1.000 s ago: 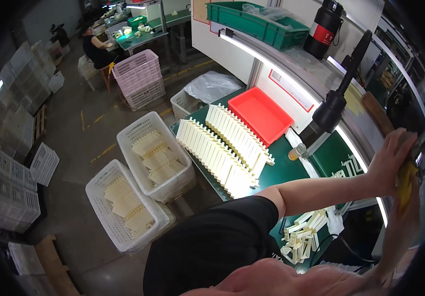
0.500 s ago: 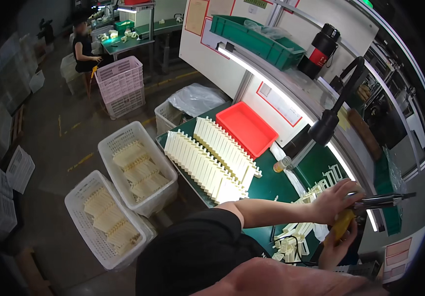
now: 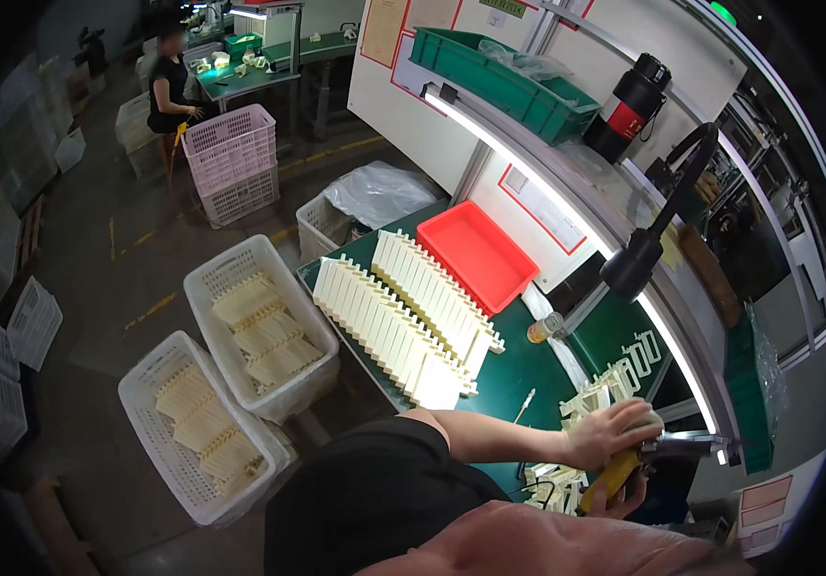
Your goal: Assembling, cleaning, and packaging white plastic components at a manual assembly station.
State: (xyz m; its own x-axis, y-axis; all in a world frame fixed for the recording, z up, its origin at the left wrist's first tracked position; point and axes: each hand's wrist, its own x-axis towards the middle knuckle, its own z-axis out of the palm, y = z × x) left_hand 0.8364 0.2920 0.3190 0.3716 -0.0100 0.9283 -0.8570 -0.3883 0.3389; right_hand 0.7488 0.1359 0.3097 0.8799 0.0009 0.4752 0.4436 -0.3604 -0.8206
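"What are the hands doing now?"

"The left hand (image 3: 614, 432) lies over the top of a yellow-handled tool with a silver metal nose (image 3: 614, 475). Its fingers are curled down around it. The right hand (image 3: 627, 499) is under it, and its fingers are grasping the yellow part."

"What just changed?"

"A moment ago both hands were way out by the right edge. Now they have come in closer and lower, and the tool came with them. The whole view has tipped a bit too."

"So what does that mean?"

"The tool is now just beside the messy pile of cream plastic pieces (image 3: 557, 477) on the green surface (image 3: 504, 394). Its silver nose points right, away from the pile. I think both hands are busy steadying it. I can't tell if there's a cream piece in the nose."

"And the rest?"

"The two neat rows of long cream bars (image 3: 374, 312) haven't changed. A shiny red plastic tray (image 3: 478, 259) sits just behind them, and a small clear jar (image 3: 543, 328) stands nearby. On the floor side, two white plastic baskets (image 3: 307, 392) hold more cream bars."
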